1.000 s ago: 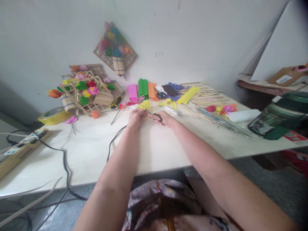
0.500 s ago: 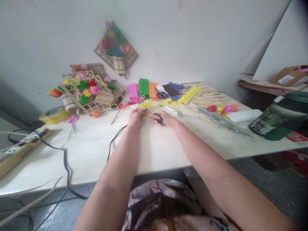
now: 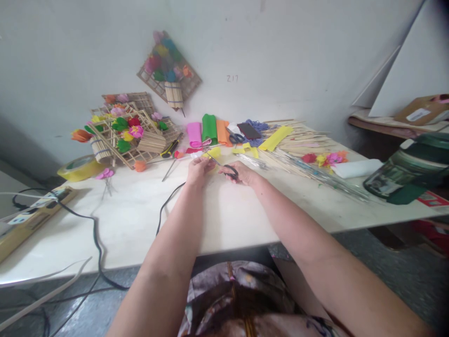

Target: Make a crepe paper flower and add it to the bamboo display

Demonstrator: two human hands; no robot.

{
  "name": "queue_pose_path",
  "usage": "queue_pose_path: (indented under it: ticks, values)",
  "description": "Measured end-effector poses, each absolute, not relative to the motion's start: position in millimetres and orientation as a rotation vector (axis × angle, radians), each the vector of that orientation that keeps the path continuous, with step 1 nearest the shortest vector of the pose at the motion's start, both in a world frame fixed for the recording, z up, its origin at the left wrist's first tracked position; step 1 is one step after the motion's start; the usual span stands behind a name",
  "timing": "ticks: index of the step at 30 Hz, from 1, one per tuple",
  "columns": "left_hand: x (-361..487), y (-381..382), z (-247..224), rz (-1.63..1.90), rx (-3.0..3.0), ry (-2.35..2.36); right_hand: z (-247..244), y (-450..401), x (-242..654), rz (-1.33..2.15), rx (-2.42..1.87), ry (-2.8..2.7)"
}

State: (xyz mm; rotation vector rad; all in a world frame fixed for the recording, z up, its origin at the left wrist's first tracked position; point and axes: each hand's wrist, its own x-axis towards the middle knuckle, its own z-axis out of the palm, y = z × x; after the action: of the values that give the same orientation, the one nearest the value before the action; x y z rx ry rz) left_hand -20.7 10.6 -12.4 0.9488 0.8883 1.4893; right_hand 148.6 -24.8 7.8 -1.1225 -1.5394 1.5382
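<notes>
My right hand (image 3: 242,174) is closed around the black handles of a pair of scissors (image 3: 230,173), whose blades point left toward my other hand. My left hand (image 3: 198,169) is pinched on a small piece of yellow crepe paper (image 3: 209,170), mostly hidden by the fingers. The blades lie at the paper's edge; whether they are cutting I cannot tell. Just beyond the hands lie a yellow paper piece (image 3: 214,152) and a small red and pink flower (image 3: 178,154). A thin metal rod (image 3: 169,170) rests left of my left hand.
Stick lattices with paper flowers (image 3: 129,128) are heaped at the back left, beside yellow tape (image 3: 84,167). Rolled crepe paper (image 3: 209,128), spare scissors (image 3: 235,136) and bundled sticks (image 3: 301,140) lie along the back. A green bottle (image 3: 403,171) stands right; a power strip (image 3: 35,217) and cables lie left.
The scissor handles in my right hand have shifted very slightly. My left hand keeps its place, and the things on the table have not moved.
</notes>
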Motion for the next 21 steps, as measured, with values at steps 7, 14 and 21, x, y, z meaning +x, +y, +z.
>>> queue_pose_path:
  ticks: [7,14,21]
  values:
    - [-18.6,8.9,-10.5,1.478,0.928,0.9,7.1,-24.6,147.8,1.534,-1.097,-1.544]
    - [-17.7,7.1,-9.0,1.472,0.899,0.887,11.0,-30.2,145.4,1.454,-1.157,-1.568]
    - [-17.8,6.5,-7.7,1.463,0.888,0.862,5.6,-26.8,144.5,1.416,-1.109,-1.58]
